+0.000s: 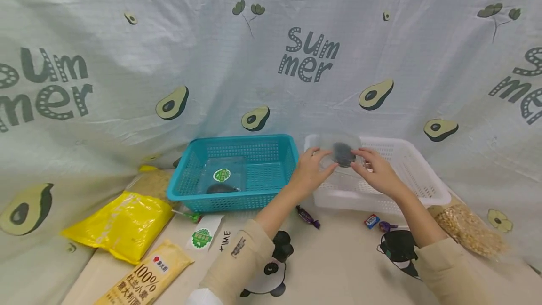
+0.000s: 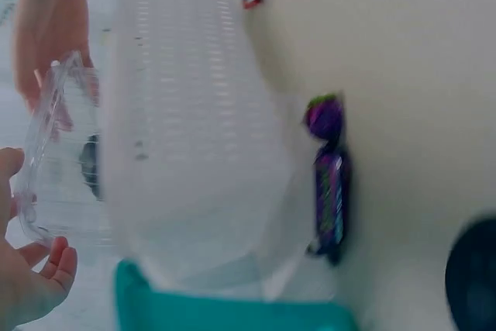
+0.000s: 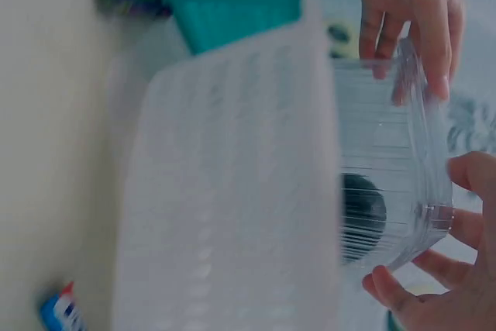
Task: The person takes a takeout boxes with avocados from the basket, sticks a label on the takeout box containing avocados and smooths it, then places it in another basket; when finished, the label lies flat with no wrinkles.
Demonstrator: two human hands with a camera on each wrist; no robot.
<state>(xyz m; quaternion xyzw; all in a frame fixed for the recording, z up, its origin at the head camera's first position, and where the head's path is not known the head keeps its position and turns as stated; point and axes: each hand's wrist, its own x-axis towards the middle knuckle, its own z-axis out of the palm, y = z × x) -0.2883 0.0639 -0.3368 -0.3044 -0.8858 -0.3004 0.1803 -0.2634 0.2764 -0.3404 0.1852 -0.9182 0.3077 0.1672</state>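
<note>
Both hands hold a clear plastic box (image 3: 387, 125) at the white basket (image 1: 427, 196), partly below its rim. Inside the box lies a dark, roundish thing (image 1: 344, 153), its kind not clear. My left hand (image 1: 311, 171) grips the left side of the box, thumb toward me. On the opposite side my right hand (image 1: 378, 173) grips it with thumb and fingers. The lower part of the box is hidden behind the basket wall in both wrist views.
Left of the white basket, a teal basket (image 1: 178, 187) holds another clear box (image 1: 235, 168) with a green label. A yellow bag (image 1: 123, 225), a pasta packet (image 1: 148, 274) and a bag of kernels (image 1: 467, 229) lie around. Wrapped candies (image 1: 308, 216) lie in front.
</note>
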